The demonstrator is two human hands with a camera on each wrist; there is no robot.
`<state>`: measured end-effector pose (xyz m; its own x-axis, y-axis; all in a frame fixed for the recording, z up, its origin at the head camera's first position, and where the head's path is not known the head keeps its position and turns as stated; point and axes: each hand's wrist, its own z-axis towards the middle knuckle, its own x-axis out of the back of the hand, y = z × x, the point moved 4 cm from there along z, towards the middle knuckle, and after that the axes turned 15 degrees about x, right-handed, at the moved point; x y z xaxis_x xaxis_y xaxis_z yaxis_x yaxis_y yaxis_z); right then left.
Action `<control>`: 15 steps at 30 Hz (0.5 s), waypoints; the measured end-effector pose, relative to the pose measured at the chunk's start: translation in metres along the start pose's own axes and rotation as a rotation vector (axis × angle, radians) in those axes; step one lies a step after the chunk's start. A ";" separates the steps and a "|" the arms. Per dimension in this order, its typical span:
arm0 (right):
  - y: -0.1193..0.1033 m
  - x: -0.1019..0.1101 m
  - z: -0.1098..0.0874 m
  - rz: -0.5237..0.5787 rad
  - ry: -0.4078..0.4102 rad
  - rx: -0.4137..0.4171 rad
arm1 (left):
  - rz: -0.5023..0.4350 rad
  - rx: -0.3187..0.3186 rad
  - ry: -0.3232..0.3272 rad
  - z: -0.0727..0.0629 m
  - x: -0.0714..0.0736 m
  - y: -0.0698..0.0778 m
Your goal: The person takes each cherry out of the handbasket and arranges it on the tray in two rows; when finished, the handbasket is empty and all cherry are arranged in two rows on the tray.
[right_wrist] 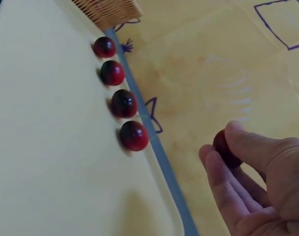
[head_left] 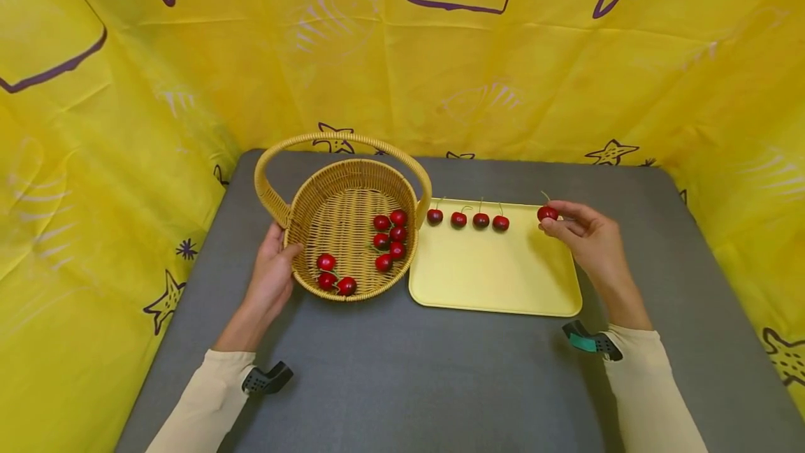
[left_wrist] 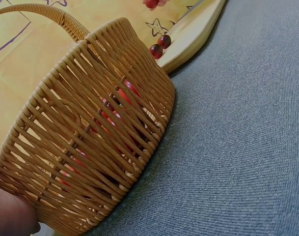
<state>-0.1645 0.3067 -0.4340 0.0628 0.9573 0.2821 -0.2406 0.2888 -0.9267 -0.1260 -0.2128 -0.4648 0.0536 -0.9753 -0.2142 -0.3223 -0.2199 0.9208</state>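
Note:
A round wicker basket (head_left: 302, 229) with a tall arched handle stands on the left, several red cherries (head_left: 397, 233) lying inside it in two clusters. My left hand (head_left: 269, 268) grips the basket's left rim, its thumb over the edge; the left wrist view shows only part of that hand (left_wrist: 12, 214). On the right, my right hand (head_left: 591, 233) pinches one cherry (head_left: 547, 213) by its body between thumb and fingers, above the far right corner of a yellow tray (head_left: 490, 271). Several more cherries (right_wrist: 124, 103) with stems sit in a row along the tray's far edge.
Tray and basket stand side by side on a grey tabletop (head_left: 415, 376), the basket's right side against the tray's left end. A yellow printed cloth (head_left: 402, 75) hangs behind the table and at both sides. Each wrist wears a dark strap (head_left: 591, 341).

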 end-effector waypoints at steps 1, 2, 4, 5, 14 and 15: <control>0.000 0.000 0.000 -0.033 -0.023 0.007 | -0.003 -0.001 0.000 0.000 0.000 0.000; 0.001 0.000 0.000 -0.061 -0.040 0.018 | -0.004 -0.002 0.001 0.000 0.000 0.000; 0.003 0.000 0.001 -0.097 -0.053 0.048 | -0.005 -0.003 0.002 -0.001 0.000 0.001; 0.005 0.000 0.001 -0.108 -0.055 0.064 | -0.003 -0.003 0.003 -0.001 0.000 0.001; 0.026 0.000 0.007 -0.178 -0.012 0.117 | -0.005 -0.001 -0.001 -0.001 0.000 0.000; 0.028 -0.001 0.007 -0.216 -0.019 0.117 | -0.006 -0.002 0.000 -0.001 0.000 0.000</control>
<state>-0.1785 0.3136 -0.4580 0.1069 0.8726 0.4766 -0.3337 0.4831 -0.8095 -0.1250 -0.2126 -0.4647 0.0551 -0.9741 -0.2194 -0.3203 -0.2254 0.9201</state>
